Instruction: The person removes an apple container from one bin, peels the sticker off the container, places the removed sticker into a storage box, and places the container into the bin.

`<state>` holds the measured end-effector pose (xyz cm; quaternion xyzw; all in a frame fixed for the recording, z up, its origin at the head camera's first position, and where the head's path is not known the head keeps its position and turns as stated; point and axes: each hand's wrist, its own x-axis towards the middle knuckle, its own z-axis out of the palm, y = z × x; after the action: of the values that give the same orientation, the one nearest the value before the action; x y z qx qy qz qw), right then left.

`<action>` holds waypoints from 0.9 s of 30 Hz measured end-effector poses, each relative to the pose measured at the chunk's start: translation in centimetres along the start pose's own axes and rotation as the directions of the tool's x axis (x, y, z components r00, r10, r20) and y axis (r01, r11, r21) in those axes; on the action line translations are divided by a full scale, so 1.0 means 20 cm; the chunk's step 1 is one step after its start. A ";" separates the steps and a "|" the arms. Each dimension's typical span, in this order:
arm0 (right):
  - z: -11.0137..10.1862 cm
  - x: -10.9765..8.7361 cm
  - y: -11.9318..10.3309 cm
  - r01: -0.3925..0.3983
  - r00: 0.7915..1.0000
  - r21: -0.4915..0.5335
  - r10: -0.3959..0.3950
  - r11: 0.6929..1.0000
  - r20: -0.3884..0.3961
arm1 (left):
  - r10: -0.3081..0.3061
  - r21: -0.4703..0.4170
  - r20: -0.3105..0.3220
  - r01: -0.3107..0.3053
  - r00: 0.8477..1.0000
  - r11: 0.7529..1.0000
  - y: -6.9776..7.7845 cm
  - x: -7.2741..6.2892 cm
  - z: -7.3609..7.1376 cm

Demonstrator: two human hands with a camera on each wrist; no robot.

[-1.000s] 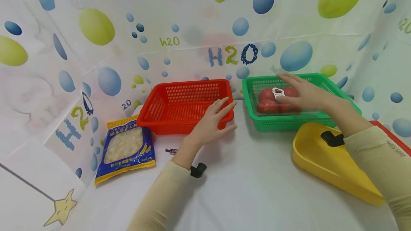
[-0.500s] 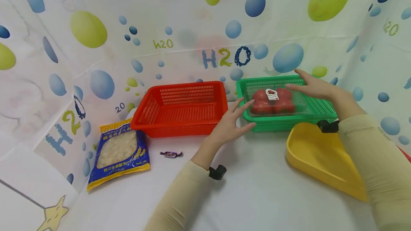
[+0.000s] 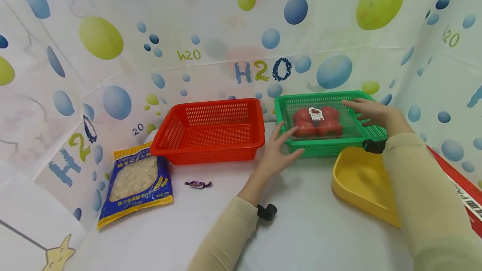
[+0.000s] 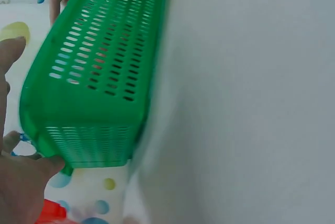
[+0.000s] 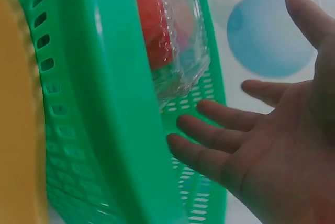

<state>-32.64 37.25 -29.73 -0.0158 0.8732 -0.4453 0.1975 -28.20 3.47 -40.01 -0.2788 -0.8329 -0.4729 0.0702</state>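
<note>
A green basket (image 3: 320,149) stands at the back right, with a clear plastic pack of red tomato-like fruit (image 3: 306,129) lying inside under a white label. My left hand (image 3: 274,156) is at the basket's left end, fingers spread and holding nothing; in the left wrist view its thumb is close to the rim, and I cannot tell whether it touches. Over the basket's right end hovers my right hand (image 3: 370,114), fingers extended. In the right wrist view that hand (image 5: 261,135) reaches over the basket's inside, apart from the clear pack (image 5: 180,72).
Left of the green basket stands a red basket (image 3: 211,154). A blue and yellow food bag (image 3: 135,179) leans at the far left, with a small wrapped candy (image 3: 198,185) nearby. A yellow tray (image 3: 361,183) sits in front right, beside a red box (image 3: 457,183).
My left hand has moved right, from the red basket to the green basket's left end. The right hand has shifted from over the fruit pack to the basket's right end.
</note>
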 end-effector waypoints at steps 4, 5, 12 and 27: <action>-0.01 0.03 0.03 -0.050 0.998 0.082 0.046 0.995 0.042 | 0.016 -0.030 -0.064 -0.018 0.998 0.999 -0.03 -0.01 0.03; -0.01 0.04 0.04 -0.055 0.998 0.092 0.051 0.994 0.048 | 0.019 -0.037 -0.078 -0.022 0.997 0.999 -0.04 -0.02 0.04; 0.00 0.05 0.10 -0.125 0.987 0.135 0.109 0.983 0.115 | 0.028 -0.174 -0.157 -0.055 0.987 0.983 -0.08 -0.01 0.09; 0.02 0.10 0.18 -0.181 0.983 0.314 0.172 0.932 0.057 | -0.022 -0.388 -0.205 -0.060 0.979 0.920 -0.10 -0.02 0.12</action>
<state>-33.81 38.63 -33.41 0.0886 0.7850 -0.5602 0.2491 -28.62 4.51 -42.93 -0.2451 -0.7070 -0.6554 0.1030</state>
